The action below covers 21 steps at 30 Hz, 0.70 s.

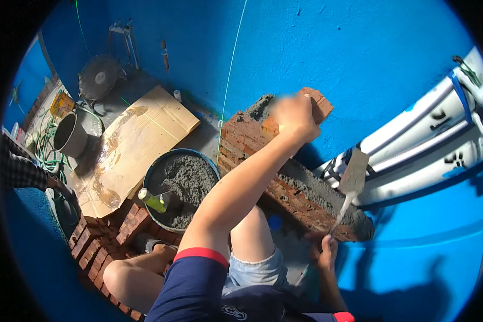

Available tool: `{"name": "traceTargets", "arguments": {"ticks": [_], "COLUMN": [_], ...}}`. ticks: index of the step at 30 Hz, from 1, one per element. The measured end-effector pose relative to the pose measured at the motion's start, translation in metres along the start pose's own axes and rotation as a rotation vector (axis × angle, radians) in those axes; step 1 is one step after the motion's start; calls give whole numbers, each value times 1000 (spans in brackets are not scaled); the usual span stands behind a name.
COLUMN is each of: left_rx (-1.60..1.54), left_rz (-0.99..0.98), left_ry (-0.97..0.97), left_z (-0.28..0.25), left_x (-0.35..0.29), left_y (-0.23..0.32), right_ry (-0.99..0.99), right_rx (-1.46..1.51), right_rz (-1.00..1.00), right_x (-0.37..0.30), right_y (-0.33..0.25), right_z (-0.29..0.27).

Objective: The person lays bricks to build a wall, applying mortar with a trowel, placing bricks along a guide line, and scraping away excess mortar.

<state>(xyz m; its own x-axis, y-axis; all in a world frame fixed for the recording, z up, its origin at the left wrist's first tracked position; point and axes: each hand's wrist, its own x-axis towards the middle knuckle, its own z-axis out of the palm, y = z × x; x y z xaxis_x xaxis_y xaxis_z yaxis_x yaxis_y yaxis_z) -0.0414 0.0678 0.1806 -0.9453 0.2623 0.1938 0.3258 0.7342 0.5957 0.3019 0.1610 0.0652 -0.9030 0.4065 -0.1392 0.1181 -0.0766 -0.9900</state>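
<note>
My left hand (pixel 295 117) grips a red brick (pixel 321 105) from above, at the top of a low brick wall (pixel 241 140) against the blue wall. The hand covers the brick's middle. Grey mortar (pixel 319 189) lies along the wall's top, running toward its near right end. To the right, my right hand (pixel 326 251) is closed round the handle of a trowel (pixel 354 174), whose blade points up and away, smeared with mortar. Left of the brick wall stands a round tub (pixel 146 185) of wet mortar (pixel 190 180), with a yellow-green-handled tool (pixel 153 200) resting in it.
Stacked bricks (pixel 99 252) lie at lower left, beside stained cardboard (pixel 145 134). White pipes (pixel 413 145) stand at right. A green string line (pixel 232 59) hangs by the brick wall. Farther left are a bucket (pixel 70 135), a fan (pixel 99 78) and another person's plaid sleeve (pixel 24 167).
</note>
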Motion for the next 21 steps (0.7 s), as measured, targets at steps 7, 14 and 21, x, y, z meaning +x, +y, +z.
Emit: {"name": "traceTargets", "arguments": {"ticks": [7,14,21], "left_rx": [293,273,-176], "left_rz": [-34,-60,110], "left_ry": [168,194,334], "left_z": [69,95,96], "left_x": [75,107,117], "left_y": [-53,-84,-109], "right_ry": [56,-38,-100], "right_rx": [-368,-188,-216], "right_rz": [33,223,248], "right_x": [-4,25,48], "right_y": [-4,-15,-16], "right_z": [-13,1,20]}}
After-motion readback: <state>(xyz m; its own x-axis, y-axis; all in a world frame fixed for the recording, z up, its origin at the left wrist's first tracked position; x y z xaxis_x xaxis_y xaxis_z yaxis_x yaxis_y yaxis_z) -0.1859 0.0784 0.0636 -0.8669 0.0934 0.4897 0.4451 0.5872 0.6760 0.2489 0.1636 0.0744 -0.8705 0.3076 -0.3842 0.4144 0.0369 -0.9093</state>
